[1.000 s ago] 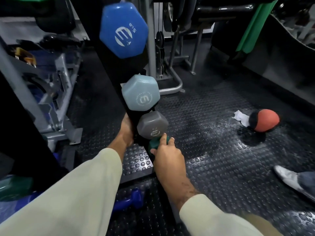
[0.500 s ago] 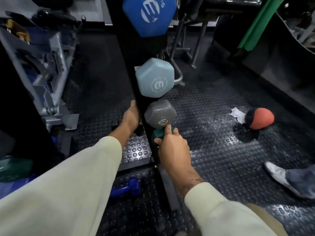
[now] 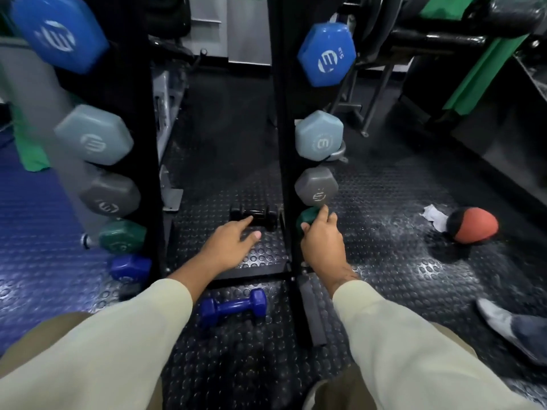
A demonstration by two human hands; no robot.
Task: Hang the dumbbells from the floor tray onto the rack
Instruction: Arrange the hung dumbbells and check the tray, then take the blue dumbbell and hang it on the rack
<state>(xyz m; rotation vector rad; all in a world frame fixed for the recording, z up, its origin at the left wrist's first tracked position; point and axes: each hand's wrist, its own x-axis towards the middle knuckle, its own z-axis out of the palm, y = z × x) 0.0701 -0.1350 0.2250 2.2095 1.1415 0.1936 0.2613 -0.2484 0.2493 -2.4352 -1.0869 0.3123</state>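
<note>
A black upright rack (image 3: pixel 281 119) carries dumbbells on both sides: blue (image 3: pixel 325 54), light blue (image 3: pixel 319 137) and grey (image 3: pixel 316 187) on the right, with matching ones on the left. My right hand (image 3: pixel 321 244) grips the green dumbbell (image 3: pixel 306 218) at the right post, just under the grey one. My left hand (image 3: pixel 232 242) hovers open over the studded floor tray (image 3: pixel 260 258), fingers reaching toward a black dumbbell (image 3: pixel 254 216) lying on it. A dark blue dumbbell (image 3: pixel 232 306) lies on the floor in front of the tray.
On the rack's left side hang green (image 3: pixel 121 236) and dark blue (image 3: pixel 130 267) dumbbells. An orange-and-black ball (image 3: pixel 473 224) and a white scrap (image 3: pixel 435 216) lie on the floor at right. Another person's shoe (image 3: pixel 497 318) shows at the right edge. Gym machines stand behind.
The view swung left, now facing between the rack posts. My left hand came off the post and reached toward the black dumbbell. My right hand stayed on the green dumbbell.
</note>
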